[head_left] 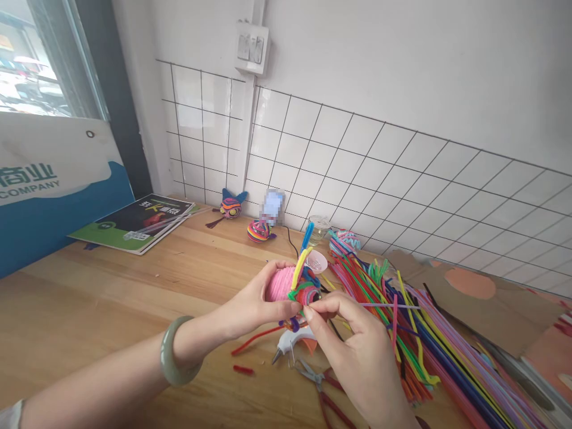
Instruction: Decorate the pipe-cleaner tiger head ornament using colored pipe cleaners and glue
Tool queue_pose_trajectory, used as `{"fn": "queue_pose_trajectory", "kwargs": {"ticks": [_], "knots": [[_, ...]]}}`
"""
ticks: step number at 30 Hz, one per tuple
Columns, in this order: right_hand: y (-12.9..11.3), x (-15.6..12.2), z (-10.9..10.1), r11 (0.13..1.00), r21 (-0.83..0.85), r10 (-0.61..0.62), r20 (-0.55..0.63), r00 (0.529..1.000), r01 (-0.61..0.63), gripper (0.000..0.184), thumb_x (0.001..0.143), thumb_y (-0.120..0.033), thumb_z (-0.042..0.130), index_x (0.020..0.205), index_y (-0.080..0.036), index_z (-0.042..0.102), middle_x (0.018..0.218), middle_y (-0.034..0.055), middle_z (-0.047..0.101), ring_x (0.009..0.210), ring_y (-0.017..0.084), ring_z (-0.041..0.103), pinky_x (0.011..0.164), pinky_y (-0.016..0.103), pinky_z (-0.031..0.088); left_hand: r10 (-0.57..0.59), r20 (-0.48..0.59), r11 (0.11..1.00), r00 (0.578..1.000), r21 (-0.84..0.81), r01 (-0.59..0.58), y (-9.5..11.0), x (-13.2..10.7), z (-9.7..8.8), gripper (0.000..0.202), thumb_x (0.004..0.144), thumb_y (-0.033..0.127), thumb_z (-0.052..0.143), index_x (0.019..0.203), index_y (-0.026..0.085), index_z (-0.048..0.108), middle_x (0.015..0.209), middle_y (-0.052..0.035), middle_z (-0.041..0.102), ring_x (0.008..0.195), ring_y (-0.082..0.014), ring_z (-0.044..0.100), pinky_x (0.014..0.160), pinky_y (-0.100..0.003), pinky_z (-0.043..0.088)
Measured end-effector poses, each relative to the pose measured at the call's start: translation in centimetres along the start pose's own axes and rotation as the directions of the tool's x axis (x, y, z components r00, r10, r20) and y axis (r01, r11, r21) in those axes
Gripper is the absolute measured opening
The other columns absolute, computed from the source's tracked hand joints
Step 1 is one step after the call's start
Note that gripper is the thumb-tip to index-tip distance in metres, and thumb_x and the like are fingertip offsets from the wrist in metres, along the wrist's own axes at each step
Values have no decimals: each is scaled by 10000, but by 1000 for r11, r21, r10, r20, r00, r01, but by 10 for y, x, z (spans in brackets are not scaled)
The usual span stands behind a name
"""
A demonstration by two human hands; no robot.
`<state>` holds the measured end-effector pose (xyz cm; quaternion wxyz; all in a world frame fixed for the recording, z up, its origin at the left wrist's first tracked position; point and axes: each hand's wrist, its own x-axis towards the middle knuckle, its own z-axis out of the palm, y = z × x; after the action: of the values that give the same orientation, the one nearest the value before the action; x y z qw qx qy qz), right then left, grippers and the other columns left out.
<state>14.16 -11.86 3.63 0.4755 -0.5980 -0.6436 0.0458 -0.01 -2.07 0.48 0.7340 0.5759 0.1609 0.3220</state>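
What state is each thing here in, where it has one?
Pink craft piece: held, yellow stem sticking up
Left hand: gripping it
Right hand: pinching at its end
Glue gun: lying down
Pliers: lying, handles apart
Booklet: closed, flat
Phone-like device: upright, screen lit
Pipe cleaners: loose pile

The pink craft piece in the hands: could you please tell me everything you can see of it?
The pink craft piece looks rounded, its body wrapped in rows of fuzzy stem. A reddish coil edged in green faces the right hand, which pinches at its edge. Yellow and blue stems stick up. The left hand grips the piece above the wooden table, hiding part of it.
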Motion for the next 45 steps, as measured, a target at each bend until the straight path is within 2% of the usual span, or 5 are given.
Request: {"fn": "queue_pose_trajectory", "kwargs": {"ticks": [8, 15, 24, 29, 45], "knots": [[3, -1, 2, 1000, -19, -12, 16, 1000, 12, 178, 840, -242, 580, 668, -207, 608, 665, 8, 659, 635, 149, 640, 602, 233, 511, 17, -95, 989, 995, 145, -3, -1, 2, 1, 502, 678, 225, 731, 1123, 191, 502, 971, -33, 606, 859, -173, 567, 738, -265, 461], [7, -1, -11, 999, -51, -14, 100, 995, 19, 129, 881, -271, 578, 962, -231, 670, 777, 7, 665, 730, 153, 656, 709, 252, 528, -18, -48, 996, 999, 89, 22, 1, 3, -1, 492, 670, 229, 717, 1107, 181, 495, 1019, -38, 588, 889, -173, 555, 749, -274, 472], [13, -2, -11, 978, -123, -134, 251, 959, 169, 174, 937, -271, 528, 1040, -236, 664, 788, 17, 590, 671, 144, 596, 612, 254, 501, -76, -6, 996, 997, 56, 76, 2, 3, 0, 504, 643, 215, 710, 1096, 183, 490, 977, -35, 576, 840, -171, 576, 743, -290, 483], [16, -3, -7, 962, -145, -192, 241, 951, 231, 182, 940, -247, 528, 1056, -211, 664, 807, 37, 597, 755, 177, 601, 650, 287, 501, -77, -30, 994, 997, 71, 79, 4, 2, 0, 521, 627, 235, 721, 1096, 176, 503, 1000, -42, 565, 882, -181, 551, 747, -288, 476], [14, 2, -12, 989, -59, -130, 100, 986, 137, 159, 893, -235, 576, 991, -235, 701, 872, 33, 676, 812, 164, 674, 738, 264, 563, -166, -24, 985, 986, -62, 164, -3, 6, -5, 497, 660, 323, 725, 1077, 157, 512, 971, -78, 605, 810, -190, 593, 671, -304, 480]]}}
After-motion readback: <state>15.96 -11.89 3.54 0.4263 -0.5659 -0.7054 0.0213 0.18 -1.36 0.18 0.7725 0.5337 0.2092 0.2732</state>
